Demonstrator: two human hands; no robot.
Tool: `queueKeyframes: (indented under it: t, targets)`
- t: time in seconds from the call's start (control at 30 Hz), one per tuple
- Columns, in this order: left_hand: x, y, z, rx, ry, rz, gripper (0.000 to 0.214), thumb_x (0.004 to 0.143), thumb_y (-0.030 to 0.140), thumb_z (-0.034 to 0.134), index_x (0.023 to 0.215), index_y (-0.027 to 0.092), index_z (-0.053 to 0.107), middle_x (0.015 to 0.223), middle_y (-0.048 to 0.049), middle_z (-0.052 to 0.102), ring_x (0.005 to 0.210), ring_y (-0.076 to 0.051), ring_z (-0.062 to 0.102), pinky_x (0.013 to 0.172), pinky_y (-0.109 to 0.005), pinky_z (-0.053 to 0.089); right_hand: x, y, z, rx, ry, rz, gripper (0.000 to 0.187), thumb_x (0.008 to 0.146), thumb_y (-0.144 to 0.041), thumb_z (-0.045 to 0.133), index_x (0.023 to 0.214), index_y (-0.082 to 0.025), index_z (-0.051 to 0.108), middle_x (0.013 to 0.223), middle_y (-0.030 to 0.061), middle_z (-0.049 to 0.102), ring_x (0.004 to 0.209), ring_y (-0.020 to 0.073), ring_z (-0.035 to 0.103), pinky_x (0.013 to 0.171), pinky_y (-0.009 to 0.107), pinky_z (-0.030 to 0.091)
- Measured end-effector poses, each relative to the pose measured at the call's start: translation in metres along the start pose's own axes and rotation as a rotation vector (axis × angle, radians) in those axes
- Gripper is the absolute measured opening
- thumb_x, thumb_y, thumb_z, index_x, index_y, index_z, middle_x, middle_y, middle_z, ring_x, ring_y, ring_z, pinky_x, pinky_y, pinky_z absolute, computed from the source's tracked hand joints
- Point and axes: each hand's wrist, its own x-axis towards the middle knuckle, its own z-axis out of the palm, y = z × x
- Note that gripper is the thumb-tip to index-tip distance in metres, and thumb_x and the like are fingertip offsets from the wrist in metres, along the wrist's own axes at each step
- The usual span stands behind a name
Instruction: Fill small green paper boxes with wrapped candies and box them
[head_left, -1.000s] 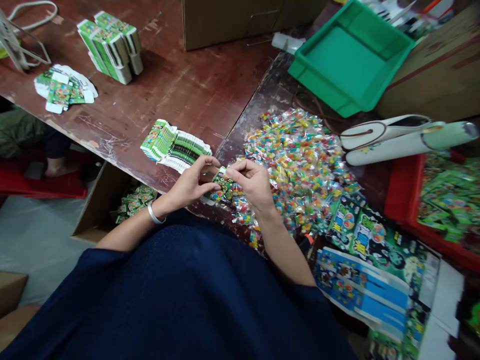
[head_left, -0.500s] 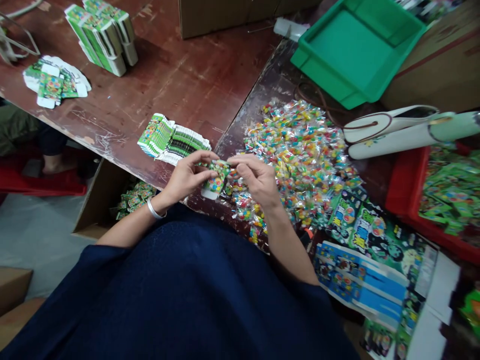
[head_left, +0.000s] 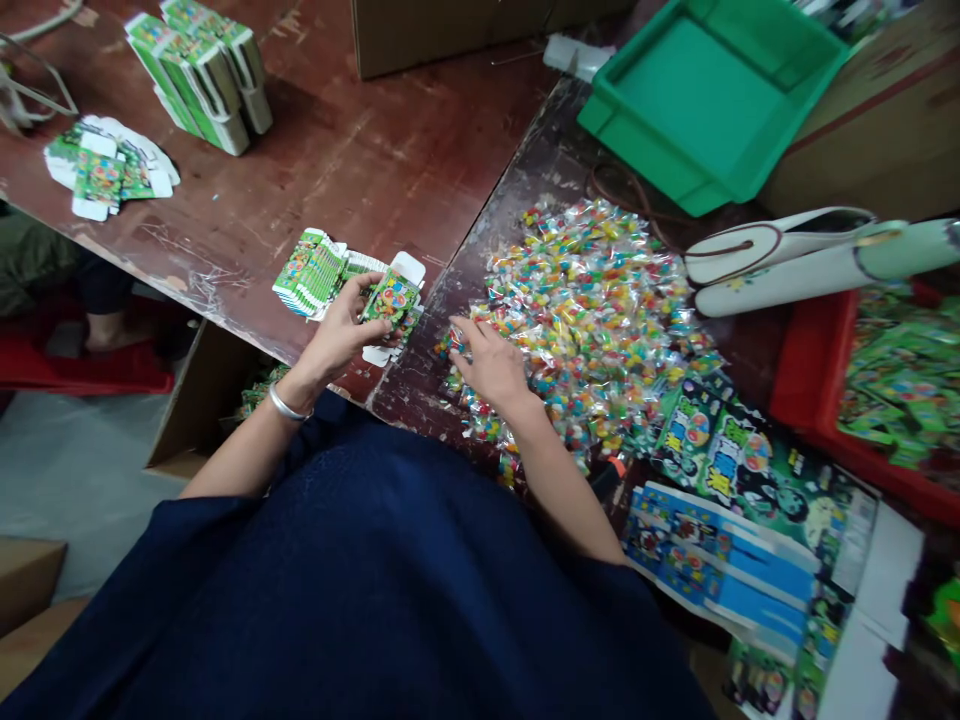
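Observation:
My left hand (head_left: 339,335), a silver bangle on its wrist, grips a small green printed carton (head_left: 391,298) with white flaps, held over a fanned stack of flat green cartons (head_left: 315,275) at the table's near edge. My right hand (head_left: 489,362) rests palm down on the near side of a big heap of clear-wrapped coloured candies (head_left: 592,300), fingers curled onto the packets. Whether it has one pinched I cannot make out.
Folded green cartons (head_left: 206,70) and a loose pile of flat ones (head_left: 105,172) lie at the far left. A green plastic tray (head_left: 705,95), two white rolls (head_left: 795,260), a red bin of green packets (head_left: 892,390) and printed sheets (head_left: 750,540) surround the heap. A cardboard box (head_left: 202,400) sits below.
The hands parted: my left hand carried the small carton left over the flat stack, and my right hand dropped onto the candy heap.

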Motion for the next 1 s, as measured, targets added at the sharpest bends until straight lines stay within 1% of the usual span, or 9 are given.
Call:
queueKeyframes:
  t: [0.07, 0.2, 0.37, 0.5, 0.6, 0.67, 0.8, 0.9, 1.0]
  targets:
    - [-0.002, 0.004, 0.000, 0.063, -0.058, 0.010, 0.059, 0.075, 0.022, 0.081, 0.130, 0.025, 0.059, 0.115, -0.0066, 0.070, 0.090, -0.021, 0.072, 0.078, -0.035, 0.064, 0.004, -0.001, -0.001, -0.007, -0.043, 0.004, 0.046, 0.096, -0.023, 0.067, 0.142, -0.025, 0.063, 0.121, 0.0121, 0.072, 0.107, 0.0299, 0.070, 0.078, 0.037, 0.055]
    - [-0.005, 0.005, 0.000, 0.201, -0.111, 0.042, 0.040, 0.081, 0.027, 0.077, 0.119, 0.022, 0.066, 0.112, -0.0073, 0.072, 0.099, -0.022, 0.068, 0.082, -0.034, 0.060, 0.008, 0.000, -0.006, 0.002, -0.096, 0.004, 0.016, 0.099, -0.026, 0.063, 0.110, -0.023, 0.074, 0.114, 0.0108, 0.071, 0.097, 0.0269, 0.070, 0.074, 0.035, 0.052]
    - [-0.009, 0.000, 0.003, 0.376, -0.105, 0.136, 0.056, 0.084, 0.030, 0.076, 0.136, 0.023, 0.058, 0.121, -0.0105, 0.071, 0.104, -0.025, 0.069, 0.087, -0.037, 0.057, 0.009, -0.004, -0.009, -0.056, -0.141, -0.015, 0.044, 0.098, -0.023, 0.061, 0.142, -0.025, 0.061, 0.126, 0.0140, 0.069, 0.103, 0.0299, 0.069, 0.074, 0.037, 0.053]
    - [-0.011, 0.004, 0.005, 0.416, -0.118, 0.150, 0.041, 0.093, 0.036, 0.069, 0.131, 0.022, 0.060, 0.107, -0.0081, 0.074, 0.092, -0.021, 0.069, 0.082, -0.035, 0.056, 0.015, 0.000, -0.008, -0.071, -0.183, -0.019, 0.029, 0.097, -0.025, 0.063, 0.126, -0.023, 0.069, 0.122, 0.0145, 0.069, 0.099, 0.0294, 0.069, 0.073, 0.037, 0.052]
    - [-0.013, 0.009, 0.005, 0.469, -0.083, 0.150, 0.027, 0.099, 0.041, 0.063, 0.114, 0.019, 0.067, 0.098, -0.0072, 0.074, 0.083, -0.019, 0.067, 0.077, -0.034, 0.055, 0.014, 0.008, -0.010, 0.127, -0.056, -0.035, 0.005, 0.093, -0.023, 0.069, 0.097, -0.021, 0.071, 0.105, 0.0099, 0.071, 0.089, 0.0244, 0.068, 0.074, 0.036, 0.052]
    - [-0.015, 0.011, 0.007, 0.531, -0.055, 0.144, 0.026, 0.098, 0.041, 0.064, 0.108, 0.018, 0.070, 0.095, -0.0072, 0.075, 0.081, -0.019, 0.067, 0.076, -0.033, 0.055, 0.010, 0.010, -0.018, 0.381, 0.106, -0.018, 0.010, 0.092, -0.023, 0.071, 0.083, -0.021, 0.067, 0.088, 0.0044, 0.070, 0.079, 0.0200, 0.066, 0.073, 0.035, 0.053]
    - [-0.019, 0.011, 0.019, 0.537, -0.108, 0.131, 0.022, 0.095, 0.033, 0.069, 0.109, 0.017, 0.072, 0.103, -0.0089, 0.079, 0.089, -0.020, 0.072, 0.081, -0.034, 0.057, 0.000, -0.006, -0.048, 0.796, 0.478, 0.068, 0.011, 0.094, -0.030, 0.073, 0.088, -0.024, 0.066, 0.076, -0.0024, 0.066, 0.063, 0.0148, 0.063, 0.061, 0.031, 0.053]
    - [-0.022, 0.011, 0.035, 0.451, -0.172, 0.129, 0.024, 0.093, 0.030, 0.070, 0.114, 0.017, 0.071, 0.109, -0.0091, 0.080, 0.093, -0.020, 0.074, 0.084, -0.034, 0.059, -0.001, -0.024, -0.067, 0.816, 0.588, 0.029, 0.008, 0.096, -0.029, 0.071, 0.090, -0.025, 0.066, 0.080, -0.0023, 0.067, 0.065, 0.0140, 0.065, 0.062, 0.031, 0.055]
    - [-0.024, 0.013, 0.047, 0.398, -0.202, 0.127, 0.023, 0.093, 0.029, 0.071, 0.113, 0.018, 0.071, 0.110, -0.0083, 0.080, 0.095, -0.019, 0.075, 0.085, -0.033, 0.060, 0.001, -0.034, -0.073, 0.632, 0.579, -0.034, 0.013, 0.096, -0.026, 0.070, 0.084, -0.023, 0.067, 0.081, -0.0013, 0.068, 0.069, 0.0142, 0.064, 0.067, 0.032, 0.055]
